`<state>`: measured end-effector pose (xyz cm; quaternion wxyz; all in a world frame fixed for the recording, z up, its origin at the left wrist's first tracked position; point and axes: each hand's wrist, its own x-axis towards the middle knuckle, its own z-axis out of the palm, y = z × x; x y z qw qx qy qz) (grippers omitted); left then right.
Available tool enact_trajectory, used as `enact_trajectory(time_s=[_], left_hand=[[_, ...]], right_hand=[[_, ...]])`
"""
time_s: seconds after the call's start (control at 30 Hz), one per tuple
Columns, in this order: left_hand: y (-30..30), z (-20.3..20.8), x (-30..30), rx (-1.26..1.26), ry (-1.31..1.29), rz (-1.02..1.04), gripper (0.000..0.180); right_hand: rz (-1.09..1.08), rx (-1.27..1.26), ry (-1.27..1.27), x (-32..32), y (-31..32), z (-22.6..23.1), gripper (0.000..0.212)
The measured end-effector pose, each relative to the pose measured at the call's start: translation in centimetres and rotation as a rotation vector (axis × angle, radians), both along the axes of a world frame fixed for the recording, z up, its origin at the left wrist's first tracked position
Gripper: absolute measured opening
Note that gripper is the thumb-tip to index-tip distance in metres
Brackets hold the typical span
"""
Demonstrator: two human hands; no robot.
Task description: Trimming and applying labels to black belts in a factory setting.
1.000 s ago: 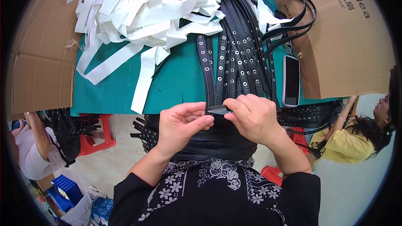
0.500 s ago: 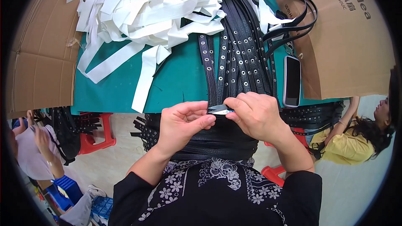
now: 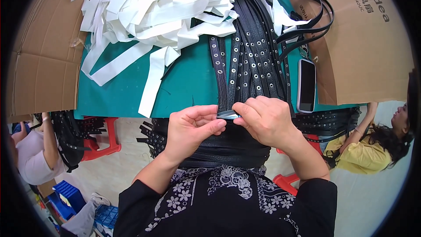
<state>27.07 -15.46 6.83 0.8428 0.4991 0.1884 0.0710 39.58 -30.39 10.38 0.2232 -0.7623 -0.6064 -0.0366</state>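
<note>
At the table's near edge my left hand [image 3: 189, 131] is closed, thumb and fingers pinching the end of a black eyelet belt strap [image 3: 220, 72]. My right hand [image 3: 266, 120] is wrapped round a small pair of thread snips [image 3: 228, 114], whose silver blades point left at the strap's end, by my left fingertips. The handle is mostly hidden in my palm. Beside that strap, several more black belt straps [image 3: 258, 68] with metal eyelets lie side by side, running away from me. More black straps [image 3: 219, 151] cover my lap.
White fabric strips [image 3: 153, 4] are heaped on the green table [image 3: 118, 98]. A phone [image 3: 306, 85] lies to the right, beside a cardboard box [image 3: 364, 48]; another box [image 3: 46, 57] stands left. People sit at both sides, near red stools [image 3: 113, 138].
The snips' blades have come closer together at the strap's end, and my right hand has shifted slightly left. At left, the other person's arm has moved up toward the table.
</note>
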Motion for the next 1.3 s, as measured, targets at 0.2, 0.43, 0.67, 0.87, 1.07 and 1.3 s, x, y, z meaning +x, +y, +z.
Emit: enact_trajectory(time_s=[0.2, 0.43, 0.67, 0.87, 1.07, 1.3], left_hand=[[0.0, 0.0, -0.1, 0.015, 0.017, -0.012, 0.028], [0.2, -0.3, -0.2, -0.049, 0.055, 0.019, 0.026], [0.4, -0.3, -0.1, -0.217, 0.072, -0.014, 0.021], [-0.1, -1.1, -0.5, -0.035, 0.009, 0.011, 0.023], [-1.0, 0.2, -0.5, 0.752, -0.013, 0.043, 0.015], [1.5, -1.8, -0.9, 0.024, 0.119, -0.182, 0.048]], right_hand=[[0.022, 0.010, -0.117, 0.2, 0.0, 0.1, 0.020], [-0.392, 0.333, 1.021, 0.6, -0.4, -1.1, 0.020], [-0.344, 0.206, 1.541, -1.2, 1.1, -2.3, 0.024], [-0.346, 0.207, 1.516, -2.3, 1.5, -2.6, 0.026], [-0.395, 0.271, 1.942, -2.6, 1.2, -3.7, 0.016], [-0.192, 0.415, 2.465, -2.4, 1.3, -5.3, 0.016]])
